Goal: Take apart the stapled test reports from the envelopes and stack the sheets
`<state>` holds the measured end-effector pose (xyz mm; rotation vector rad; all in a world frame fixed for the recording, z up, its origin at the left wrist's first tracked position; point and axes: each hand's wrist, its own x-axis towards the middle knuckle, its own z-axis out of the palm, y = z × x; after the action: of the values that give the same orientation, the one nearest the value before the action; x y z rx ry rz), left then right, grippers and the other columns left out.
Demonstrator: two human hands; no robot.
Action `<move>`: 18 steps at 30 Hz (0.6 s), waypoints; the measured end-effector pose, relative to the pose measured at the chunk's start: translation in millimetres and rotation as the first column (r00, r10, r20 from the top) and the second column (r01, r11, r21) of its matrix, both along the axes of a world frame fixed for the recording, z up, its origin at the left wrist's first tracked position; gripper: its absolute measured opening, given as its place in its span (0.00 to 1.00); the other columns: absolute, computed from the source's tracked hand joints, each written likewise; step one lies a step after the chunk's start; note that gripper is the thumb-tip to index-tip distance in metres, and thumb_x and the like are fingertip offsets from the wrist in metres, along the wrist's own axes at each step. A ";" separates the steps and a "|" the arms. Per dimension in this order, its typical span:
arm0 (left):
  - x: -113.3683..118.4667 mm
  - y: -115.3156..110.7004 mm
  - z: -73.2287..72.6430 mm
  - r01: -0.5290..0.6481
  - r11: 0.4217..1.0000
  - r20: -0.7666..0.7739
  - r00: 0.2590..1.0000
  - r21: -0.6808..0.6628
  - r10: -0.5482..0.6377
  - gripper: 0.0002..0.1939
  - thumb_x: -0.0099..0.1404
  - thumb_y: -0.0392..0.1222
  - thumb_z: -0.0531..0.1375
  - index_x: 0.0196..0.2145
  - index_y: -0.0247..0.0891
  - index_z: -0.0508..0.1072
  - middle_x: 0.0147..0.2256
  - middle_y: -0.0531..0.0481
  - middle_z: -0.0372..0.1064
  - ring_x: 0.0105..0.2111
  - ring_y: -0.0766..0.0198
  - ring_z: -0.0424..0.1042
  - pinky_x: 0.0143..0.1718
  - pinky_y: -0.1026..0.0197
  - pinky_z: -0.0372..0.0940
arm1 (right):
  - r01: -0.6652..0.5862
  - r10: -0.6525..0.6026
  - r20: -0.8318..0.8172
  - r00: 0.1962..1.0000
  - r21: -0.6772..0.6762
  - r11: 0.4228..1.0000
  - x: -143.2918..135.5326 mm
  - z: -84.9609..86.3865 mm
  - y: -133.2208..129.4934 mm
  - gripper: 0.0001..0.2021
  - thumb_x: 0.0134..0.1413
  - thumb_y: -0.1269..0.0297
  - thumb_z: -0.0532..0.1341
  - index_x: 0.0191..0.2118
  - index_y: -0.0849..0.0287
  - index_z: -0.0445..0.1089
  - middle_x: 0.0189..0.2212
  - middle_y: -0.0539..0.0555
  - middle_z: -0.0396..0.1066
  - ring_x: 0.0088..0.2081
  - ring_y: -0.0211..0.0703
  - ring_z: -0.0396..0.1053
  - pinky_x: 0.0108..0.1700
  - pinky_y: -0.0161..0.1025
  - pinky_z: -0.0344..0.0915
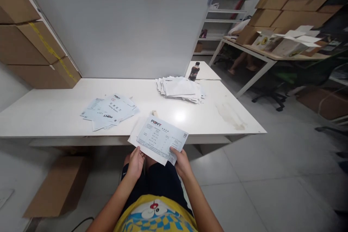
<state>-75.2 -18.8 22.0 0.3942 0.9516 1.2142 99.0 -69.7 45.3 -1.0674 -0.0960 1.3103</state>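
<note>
Over my lap, at the table's front edge, I hold printed sheets [163, 136] headed "PONY", with a whiter sheet [148, 150] showing beneath them. My right hand [181, 159] grips their right corner, its thumb on top. My left hand [136, 160] has its fingers curled at the lower left edge of the whiter sheet, pinching it. On the table to the left lies a fanned pile of printed sheets [111, 110], some also marked "PONY". Farther back on the right sits a thick, uneven stack of papers [181, 88].
A dark drink bottle [194, 71] stands behind the paper stack. A whiteboard [122, 32] rises along the back of the white table [67, 116]. Cardboard boxes [40, 47] are piled at the left, another box [58, 185] is on the floor. A person's legs [243, 61] show under another table.
</note>
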 end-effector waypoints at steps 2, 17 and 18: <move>0.5 -0.3 1.8 -0.028 0.999 -0.038 0.999 0.022 0.029 0.18 0.49 0.47 0.69 0.36 0.35 0.76 0.34 0.46 0.76 0.33 0.62 0.73 0.38 0.61 0.66 | 0.017 -0.017 0.001 1.000 -0.004 1.000 0.6 -2.2 0.5 0.20 0.31 0.67 0.72 0.37 0.62 0.74 0.38 0.58 0.78 0.42 0.56 0.74 0.47 0.49 0.70; -18.9 18.8 2.1 -0.203 0.952 -0.399 0.872 0.229 0.282 0.23 0.59 0.56 0.60 0.38 0.31 0.76 0.39 0.41 0.76 0.41 0.56 0.74 0.48 0.55 0.65 | 0.026 -0.024 -0.062 0.998 0.034 0.999 -14.1 -13.3 5.0 0.15 0.34 0.69 0.69 0.35 0.63 0.74 0.35 0.60 0.78 0.41 0.58 0.75 0.45 0.50 0.71; -20.3 20.7 4.3 -0.251 0.939 -0.387 0.862 0.234 0.326 0.21 0.61 0.54 0.60 0.39 0.32 0.76 0.40 0.41 0.76 0.43 0.56 0.73 0.50 0.54 0.64 | 0.032 -0.030 -0.068 0.997 0.032 0.999 -15.5 -14.3 5.6 0.15 0.34 0.69 0.69 0.35 0.63 0.74 0.35 0.60 0.78 0.41 0.57 0.75 0.45 0.50 0.71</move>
<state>-95.5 1.9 26.3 0.6938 1.3150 1.5307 83.5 -64.1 31.0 -0.9920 -0.0499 1.3116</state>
